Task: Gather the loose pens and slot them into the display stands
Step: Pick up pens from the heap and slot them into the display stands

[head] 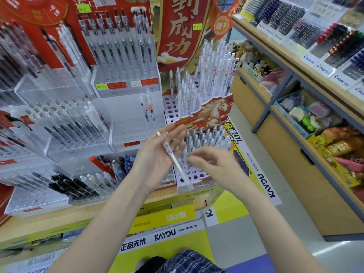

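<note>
My left hand [157, 156] is palm up in front of the stands, fingers nearly straight. A white pen [177, 164] lies slanted across its palm, and the pen's lower end sticks out past the hand's edge. My right hand [212, 166] is blurred, with fingers loosely bent and fingertips close to the pen, and I see nothing in it. Behind both hands is a white cardboard stand with round holes [189, 177] holding several grey-white pens. Its upper tier [171, 107], behind a horse-printed card, holds several more white pens.
Clear acrylic stands [126, 83] with clear and black pens fill the shelf on the left. A bin [116, 164] of loose red, blue and black pens sits by my left wrist. A wooden shelf unit [275, 146] with toys and Pilot pens stands across the aisle on the right.
</note>
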### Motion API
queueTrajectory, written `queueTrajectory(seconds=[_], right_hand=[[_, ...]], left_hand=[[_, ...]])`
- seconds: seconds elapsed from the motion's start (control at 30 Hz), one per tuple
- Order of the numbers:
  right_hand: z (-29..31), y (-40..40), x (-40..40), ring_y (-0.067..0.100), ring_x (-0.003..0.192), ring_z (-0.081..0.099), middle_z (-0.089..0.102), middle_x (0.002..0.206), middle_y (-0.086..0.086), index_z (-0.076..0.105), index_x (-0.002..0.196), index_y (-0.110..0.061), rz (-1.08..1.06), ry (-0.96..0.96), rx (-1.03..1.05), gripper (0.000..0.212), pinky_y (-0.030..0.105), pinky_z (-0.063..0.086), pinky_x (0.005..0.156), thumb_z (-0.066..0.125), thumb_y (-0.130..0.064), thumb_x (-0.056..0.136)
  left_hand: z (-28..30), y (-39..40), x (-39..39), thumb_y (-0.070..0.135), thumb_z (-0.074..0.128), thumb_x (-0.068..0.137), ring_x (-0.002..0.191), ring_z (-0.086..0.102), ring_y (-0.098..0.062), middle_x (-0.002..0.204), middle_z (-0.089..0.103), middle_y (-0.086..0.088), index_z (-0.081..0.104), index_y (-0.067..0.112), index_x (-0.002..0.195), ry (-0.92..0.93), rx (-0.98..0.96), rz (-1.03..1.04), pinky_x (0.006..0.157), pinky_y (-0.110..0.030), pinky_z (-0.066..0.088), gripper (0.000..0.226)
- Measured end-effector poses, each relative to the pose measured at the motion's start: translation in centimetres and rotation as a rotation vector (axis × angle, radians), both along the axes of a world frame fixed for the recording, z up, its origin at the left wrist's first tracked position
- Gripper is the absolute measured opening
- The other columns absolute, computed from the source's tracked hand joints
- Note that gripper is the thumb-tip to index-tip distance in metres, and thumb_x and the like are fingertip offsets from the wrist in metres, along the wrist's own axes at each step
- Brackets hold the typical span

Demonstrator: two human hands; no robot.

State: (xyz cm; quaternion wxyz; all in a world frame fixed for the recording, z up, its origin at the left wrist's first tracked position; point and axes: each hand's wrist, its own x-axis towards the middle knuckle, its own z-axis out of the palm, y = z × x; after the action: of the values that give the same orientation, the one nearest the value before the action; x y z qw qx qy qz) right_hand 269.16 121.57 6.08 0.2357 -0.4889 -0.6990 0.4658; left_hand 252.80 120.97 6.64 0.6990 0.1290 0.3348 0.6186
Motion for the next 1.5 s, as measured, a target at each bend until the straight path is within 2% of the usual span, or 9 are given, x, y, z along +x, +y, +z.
queueTrajectory(seconds=[0.07,0.17,0.3,0.47,0.7,1.03,1.1,1.2,1.5], right_hand=[[0.5,-0.4,-0.3,0.009,0.067,0.059,0.071,0.08,0.011,0.067,0.09,-0.018,0.053,0.144,-0.173,0.008,0.014,0.044,0.061,0.059,-0.019,0.091],[0.7,-0.2,1.5,0.018,0.061,0.061,0.07,0.068,0.008,0.066,0.09,-0.006,-0.134,0.355,-0.253,0.011,0.025,0.048,0.059,0.056,-0.006,0.091],[0.2,0.3,3.2,0.015,0.067,0.059,0.071,0.074,-0.001,0.067,0.092,-0.007,-0.062,0.19,-0.135,0.012,0.024,0.045,0.062,0.059,-0.016,0.091],[0.0,0.9,2.8,0.0,0.055,0.05,0.067,0.071,-0.002,0.066,0.09,-0.023,-0.045,-0.015,0.135,0.011,0.013,0.037,0.056,0.069,-0.015,0.083],[-0.5,2.6,6.7,0.018,0.062,0.064,0.066,0.081,0.017,0.057,0.084,0.0,-0.37,-0.021,0.187,0.006,0.039,0.054,0.066,0.058,-0.005,0.087],[-5.4,4.0,4.1,0.027,0.072,0.06,0.06,0.08,0.016,0.051,0.095,-0.002,-0.174,-0.395,0.104,0.007,0.027,0.048,0.059,0.048,-0.009,0.095],[-5.9,4.3,3.8,0.033,0.078,0.063,0.062,0.084,0.023,0.053,0.087,0.002,-0.211,-0.459,0.089,0.017,0.042,0.049,0.066,0.05,-0.012,0.095],[-6.4,4.3,3.0,0.021,0.061,0.051,0.052,0.063,0.01,0.044,0.068,-0.006,-0.229,-0.636,0.151,0.031,0.031,0.037,0.049,0.049,-0.016,0.096],[-7.5,4.0,0.7,0.029,0.098,0.055,0.063,0.094,0.009,0.047,0.082,-0.012,-0.276,-0.884,0.27,0.016,0.036,0.038,0.08,0.047,-0.014,0.097]], left_hand=[[0.4,0.4,0.6,0.01,0.039,0.098,0.088,0.066,-0.018,0.103,0.069,-0.009,0.058,0.007,0.103,-0.015,0.017,0.028,0.079,-0.027,0.056,0.021],[0.0,0.7,1.0,0.017,0.044,0.098,0.077,0.056,-0.01,0.085,0.063,0.003,0.063,0.012,0.099,0.42,0.023,0.006,0.073,-0.022,0.048,0.02],[-0.7,0.7,1.6,0.016,0.056,0.092,0.051,0.041,-0.006,0.056,0.046,0.008,0.065,0.014,0.084,0.773,0.062,-0.095,0.049,-0.015,0.038,0.012],[-0.4,1.1,3.7,0.015,0.064,0.087,0.059,0.055,-0.006,0.072,0.061,0.003,0.066,0.025,0.088,1.082,0.272,-0.272,0.058,-0.016,0.046,0.01],[-3.5,0.1,1.0,0.024,0.059,0.091,0.1,0.043,-0.006,0.104,0.047,0.011,0.062,0.024,0.111,1.814,0.34,-0.278,0.081,-0.013,0.028,0.02],[-5.1,-0.2,1.0,0.007,0.056,0.091,0.087,0.052,-0.006,0.1,0.054,0.004,0.065,0.014,0.099,1.771,0.398,-0.185,0.084,-0.017,0.043,0.014],[-5.4,-0.2,0.8,0.007,0.057,0.091,0.086,0.053,-0.006,0.099,0.055,0.005,0.065,0.015,0.1,1.759,0.407,-0.172,0.083,-0.018,0.044,0.015],[-5.7,-0.4,0.8,0.006,0.058,0.09,0.087,0.053,-0.008,0.1,0.053,0.005,0.066,0.016,0.101,1.764,0.427,-0.158,0.083,-0.021,0.045,0.017],[-6.6,-0.4,0.2,0.01,0.067,0.084,0.107,0.041,-0.018,0.113,0.054,-0.003,0.067,0.015,0.099,1.939,0.519,-0.107,0.091,-0.028,0.032,0.016]])
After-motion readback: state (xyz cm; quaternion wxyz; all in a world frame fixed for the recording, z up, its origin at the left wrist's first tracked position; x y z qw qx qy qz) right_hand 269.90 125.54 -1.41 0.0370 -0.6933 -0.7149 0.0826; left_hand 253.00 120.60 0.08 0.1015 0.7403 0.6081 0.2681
